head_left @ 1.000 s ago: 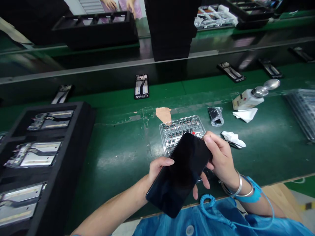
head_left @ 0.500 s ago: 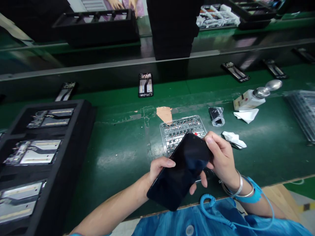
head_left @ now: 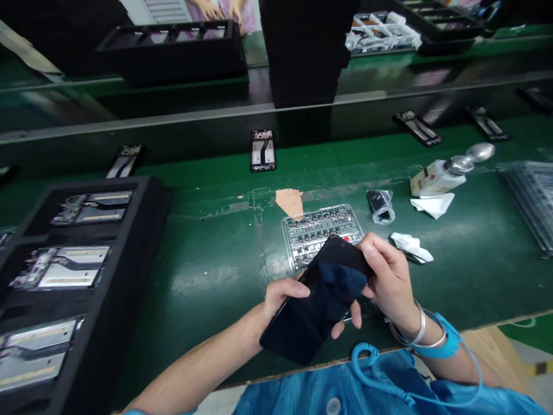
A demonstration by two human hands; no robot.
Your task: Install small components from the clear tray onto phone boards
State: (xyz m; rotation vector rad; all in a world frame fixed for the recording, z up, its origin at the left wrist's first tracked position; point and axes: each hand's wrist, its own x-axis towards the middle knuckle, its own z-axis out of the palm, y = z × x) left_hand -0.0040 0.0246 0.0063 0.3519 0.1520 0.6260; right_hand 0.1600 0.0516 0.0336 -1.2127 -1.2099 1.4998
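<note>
A black phone [head_left: 317, 300], glossy dark face up, is tilted between both hands above the bench's front edge. My left hand [head_left: 285, 294] grips its left side, thumb on the face and fingers passing underneath, where some tips show at the right. My right hand [head_left: 386, 274] pinches the upper right corner with thumb and fingers; a blue wrist strap with a coiled cord and bangles sit on that wrist. Just behind the phone lies a clear plastic tray [head_left: 319, 227] of small parts, partly covered by it.
At left stands a black foam tray [head_left: 151, 230] with opened phone bodies. Another phone body [head_left: 262, 151] lies at the back. A dispenser bottle [head_left: 436, 177], white tissues [head_left: 433, 204], a bagged part [head_left: 381, 206] and stacked clear trays [head_left: 531, 202] are at right. Another person's hands [head_left: 220, 10] show behind.
The phone bodies along the back have shifted slightly to the right. The held phone has tilted a little, with both hands keeping their grip.
</note>
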